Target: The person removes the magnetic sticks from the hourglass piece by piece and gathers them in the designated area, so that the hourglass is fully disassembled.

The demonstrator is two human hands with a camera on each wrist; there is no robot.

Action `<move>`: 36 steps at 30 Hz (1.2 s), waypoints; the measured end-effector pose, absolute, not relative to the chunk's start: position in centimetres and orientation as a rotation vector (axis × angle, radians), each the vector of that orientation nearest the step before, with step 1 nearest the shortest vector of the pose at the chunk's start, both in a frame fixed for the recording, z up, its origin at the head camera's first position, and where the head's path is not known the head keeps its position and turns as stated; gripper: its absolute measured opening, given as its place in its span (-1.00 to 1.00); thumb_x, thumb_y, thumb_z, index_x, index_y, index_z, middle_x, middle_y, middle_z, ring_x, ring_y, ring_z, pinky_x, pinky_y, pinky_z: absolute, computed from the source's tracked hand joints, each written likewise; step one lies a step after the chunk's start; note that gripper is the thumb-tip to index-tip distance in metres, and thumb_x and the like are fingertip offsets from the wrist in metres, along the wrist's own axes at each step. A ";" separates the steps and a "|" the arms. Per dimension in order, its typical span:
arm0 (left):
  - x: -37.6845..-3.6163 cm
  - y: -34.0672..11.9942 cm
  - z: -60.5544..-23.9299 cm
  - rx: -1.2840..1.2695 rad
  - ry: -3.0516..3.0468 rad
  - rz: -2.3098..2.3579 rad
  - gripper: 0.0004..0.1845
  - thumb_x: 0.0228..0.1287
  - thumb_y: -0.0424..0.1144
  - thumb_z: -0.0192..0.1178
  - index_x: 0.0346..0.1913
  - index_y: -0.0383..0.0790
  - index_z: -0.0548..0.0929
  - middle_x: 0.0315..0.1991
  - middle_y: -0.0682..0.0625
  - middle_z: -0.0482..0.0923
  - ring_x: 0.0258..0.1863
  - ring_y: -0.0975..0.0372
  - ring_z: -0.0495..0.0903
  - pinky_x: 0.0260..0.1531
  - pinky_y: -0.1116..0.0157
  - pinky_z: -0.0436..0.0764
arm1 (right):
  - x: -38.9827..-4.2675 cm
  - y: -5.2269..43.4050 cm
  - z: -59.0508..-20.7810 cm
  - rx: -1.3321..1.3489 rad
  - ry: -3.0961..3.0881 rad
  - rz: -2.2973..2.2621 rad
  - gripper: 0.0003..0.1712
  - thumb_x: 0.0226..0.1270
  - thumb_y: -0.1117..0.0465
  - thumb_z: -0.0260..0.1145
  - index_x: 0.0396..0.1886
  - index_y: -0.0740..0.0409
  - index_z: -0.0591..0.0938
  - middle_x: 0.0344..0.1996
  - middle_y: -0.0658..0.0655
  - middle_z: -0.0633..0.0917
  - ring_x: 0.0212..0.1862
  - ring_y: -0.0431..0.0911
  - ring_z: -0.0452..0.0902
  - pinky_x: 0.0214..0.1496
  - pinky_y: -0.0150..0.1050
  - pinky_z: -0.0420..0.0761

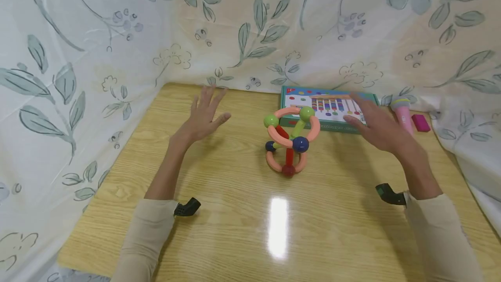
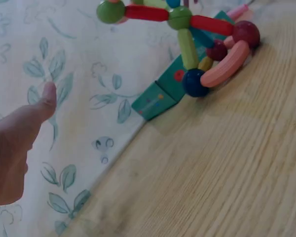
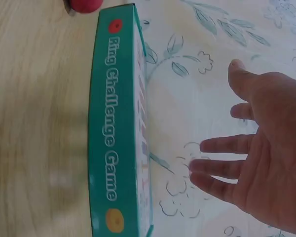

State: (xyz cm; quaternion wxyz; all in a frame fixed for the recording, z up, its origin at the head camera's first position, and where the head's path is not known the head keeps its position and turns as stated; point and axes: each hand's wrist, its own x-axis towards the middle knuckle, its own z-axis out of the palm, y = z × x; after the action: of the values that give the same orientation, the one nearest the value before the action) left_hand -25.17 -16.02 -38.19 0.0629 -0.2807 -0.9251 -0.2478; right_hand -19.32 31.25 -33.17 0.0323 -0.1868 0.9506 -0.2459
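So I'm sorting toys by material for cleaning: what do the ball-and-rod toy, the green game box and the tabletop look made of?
The colourful ball-and-rod toy looks like smooth moulded plastic: solid colours, rounded, a slight sheen. The teal "Ring Challenge Game" box looks like printed cardboard, with flat panels and folded edges. The light wood-grain tabletop is probably glossy laminate, since it mirrors the lamp; solid wood can't be ruled out.

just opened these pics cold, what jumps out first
A colourful ball-and-rod toy structure stands mid-table, untouched. An open left hand and right hand are raised on either side of it. Behind it a teal game box lies by the leaf-print cloth.
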 end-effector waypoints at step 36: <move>-19.7 -7.5 -32.0 -1.500 -2.416 -1.424 -0.53 0.24 -0.34 0.14 0.23 -0.25 0.39 0.12 -0.06 0.45 0.01 0.19 0.45 0.01 0.21 0.43 | -18.9 24.1 -39.5 -0.968 2.601 -0.995 -0.61 0.22 0.30 0.26 0.03 -0.07 0.49 -0.10 -0.09 0.59 -0.03 -0.15 0.51 -0.10 -0.18 0.57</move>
State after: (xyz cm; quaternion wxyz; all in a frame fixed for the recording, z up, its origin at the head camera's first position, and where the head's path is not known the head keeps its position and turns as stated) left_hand -19.67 -7.53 -32.03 -0.0192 -0.4715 -0.7595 -0.4477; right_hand -18.90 24.08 -39.50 0.0964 -0.3268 0.8781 -0.3359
